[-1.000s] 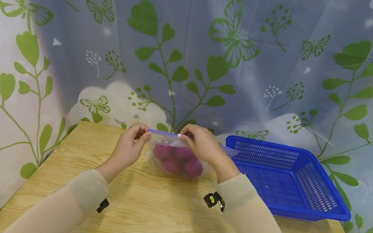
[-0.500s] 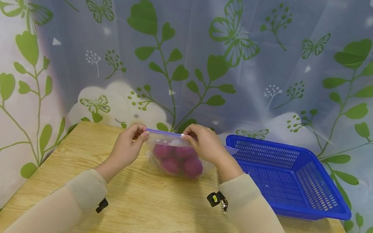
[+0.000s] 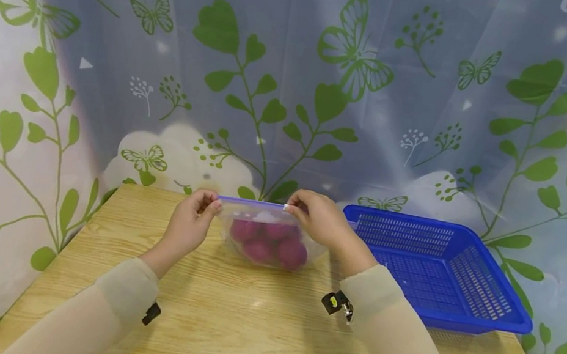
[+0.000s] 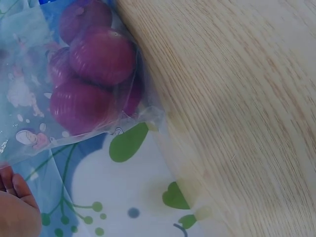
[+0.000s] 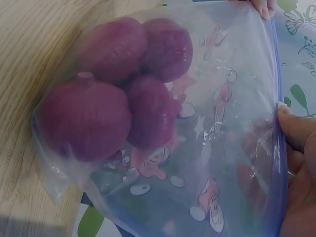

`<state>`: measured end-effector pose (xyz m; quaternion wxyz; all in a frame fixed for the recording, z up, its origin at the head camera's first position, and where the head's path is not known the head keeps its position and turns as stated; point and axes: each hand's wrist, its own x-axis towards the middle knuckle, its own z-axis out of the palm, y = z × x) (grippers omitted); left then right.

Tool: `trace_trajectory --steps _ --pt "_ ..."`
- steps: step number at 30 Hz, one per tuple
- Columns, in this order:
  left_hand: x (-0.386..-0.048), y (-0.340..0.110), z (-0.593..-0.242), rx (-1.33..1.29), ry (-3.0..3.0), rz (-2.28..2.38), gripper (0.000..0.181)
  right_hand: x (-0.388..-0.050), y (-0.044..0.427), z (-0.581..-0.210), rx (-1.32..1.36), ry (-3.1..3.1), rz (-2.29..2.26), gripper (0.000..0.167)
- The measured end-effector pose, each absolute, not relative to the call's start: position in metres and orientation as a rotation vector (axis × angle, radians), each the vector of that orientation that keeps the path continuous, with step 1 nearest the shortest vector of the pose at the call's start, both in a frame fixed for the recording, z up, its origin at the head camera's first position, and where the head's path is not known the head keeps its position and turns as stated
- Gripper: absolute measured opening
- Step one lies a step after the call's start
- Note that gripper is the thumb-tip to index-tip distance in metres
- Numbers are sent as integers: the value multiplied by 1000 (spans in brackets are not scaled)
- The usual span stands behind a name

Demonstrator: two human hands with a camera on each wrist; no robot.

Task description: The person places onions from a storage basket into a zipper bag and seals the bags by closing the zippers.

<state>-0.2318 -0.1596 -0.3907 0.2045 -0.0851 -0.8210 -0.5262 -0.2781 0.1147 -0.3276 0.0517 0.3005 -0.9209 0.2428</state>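
Note:
A clear zip bag (image 3: 255, 212) with a purple top edge stands on the table, several red onions (image 3: 292, 254) inside it. My left hand (image 3: 187, 223) pinches the bag's top left corner between thumb and fingers. Along the same edge, right of the middle, my right hand (image 3: 321, 220) pinches the small white slider (image 3: 287, 207). The right wrist view shows the thumb against that slider (image 5: 281, 104) and cartoon prints on the plastic. In the left wrist view the onions (image 4: 102, 57) fill the bag's lower part, and only some of the left hand (image 4: 17, 212) shows.
A blue plastic basket (image 3: 439, 316) with slotted walls stands right of the bag, close to my right forearm. The wooden table (image 3: 227, 323) reaches back to a printed curtain (image 3: 292, 48) with butterflies and leaves.
My right hand has moved to the right along the bag's top edge with the slider. My left hand has shifted slightly left, keeping its pinch on the corner. The basket stays put.

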Motion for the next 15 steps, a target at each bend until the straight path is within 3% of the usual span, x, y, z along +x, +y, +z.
trace_trajectory --steps 15 --pt "-232 -161 -394 -220 -2275 -1489 14 -281 126 -331 890 -2809 700 17"
